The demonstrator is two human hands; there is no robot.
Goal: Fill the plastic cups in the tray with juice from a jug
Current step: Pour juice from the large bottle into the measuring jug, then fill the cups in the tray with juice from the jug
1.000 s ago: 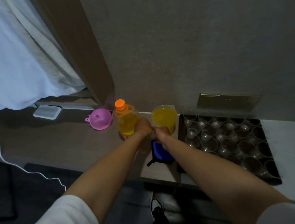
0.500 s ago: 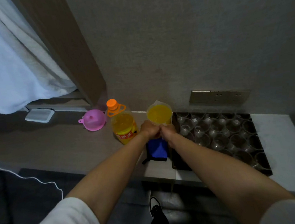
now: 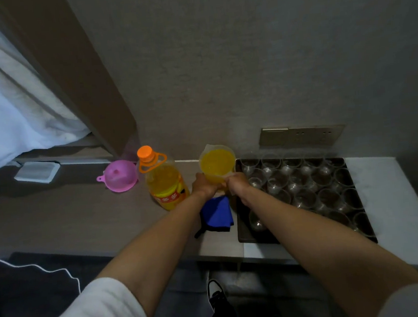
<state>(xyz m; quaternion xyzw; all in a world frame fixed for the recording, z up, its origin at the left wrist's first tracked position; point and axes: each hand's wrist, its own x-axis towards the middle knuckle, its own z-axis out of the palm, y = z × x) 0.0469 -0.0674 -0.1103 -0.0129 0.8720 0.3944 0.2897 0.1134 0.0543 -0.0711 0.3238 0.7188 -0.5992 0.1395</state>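
- Both hands are on the jug [image 3: 217, 164], which stands full of yellow juice near the counter's [image 3: 70, 219] back edge, just left of the tray [image 3: 244, 238]; the left hand [image 3: 203, 186] wraps its left flank with fingers curled round it; the right hand [image 3: 237, 183] closes on its right side, probably at a handle, though the handle itself is hidden.
- The jug looks upright, with its spout at the rear left; nothing is pouring.
- Progress, as I judge it: no filling is done; the plastic cups [image 3: 302, 176] stand packed in rows across the dark tray at the counter's right end, and every one I can make out looks clear and empty; the whole batch is left to fill.
- The next move calls for carrying a brim-full jug rightward over the tray's left rim; a spill is the plain risk, as the cups are light and crowded.
- Around it: a juice bottle [image 3: 166, 184] with an orange cap stands just left of the jug, beside the left wrist; a pink funnel [image 3: 120, 175] lies further left near the back edge; a blue cloth [image 3: 217, 214] lies under the forearms towards the front edge, between bottle and tray.
- A wall socket plate [image 3: 301, 136] sits above the tray; nothing stands between jug and cups.
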